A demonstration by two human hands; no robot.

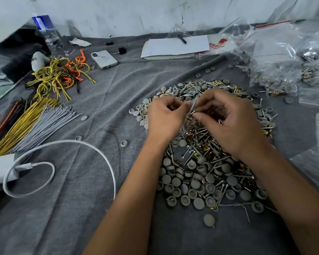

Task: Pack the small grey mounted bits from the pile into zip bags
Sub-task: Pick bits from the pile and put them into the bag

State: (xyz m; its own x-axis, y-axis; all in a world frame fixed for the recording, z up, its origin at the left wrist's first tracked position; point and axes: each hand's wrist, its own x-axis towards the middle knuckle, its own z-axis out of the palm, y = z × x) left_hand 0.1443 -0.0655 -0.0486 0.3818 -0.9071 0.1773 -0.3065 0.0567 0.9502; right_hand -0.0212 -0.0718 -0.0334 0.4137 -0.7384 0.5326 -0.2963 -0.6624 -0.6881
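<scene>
Two bare forearms reach in from the bottom edge over a grey cloth, and between them lies the near rim of the pile, a heap of small grey round caps, screws and brass-coloured clips. A single grey cap lies on the cloth just short of the pile. Above the middle of the pile the left hand and the right hand meet, fingers curled. Between their fingertips they pinch a small clear zip bag that hangs down toward the pile with a few thin metal pieces at its mouth; how much is inside cannot be told. The rest of the grey bits lie under and around both hands. To the right of the pile are clear zip bags, some with parts inside. To the left of the pile lie a white cable, bundles of yellow and grey ties, and, farther off, a white phone. Beyond the pile, a pen rests on a sheet of paper.
</scene>
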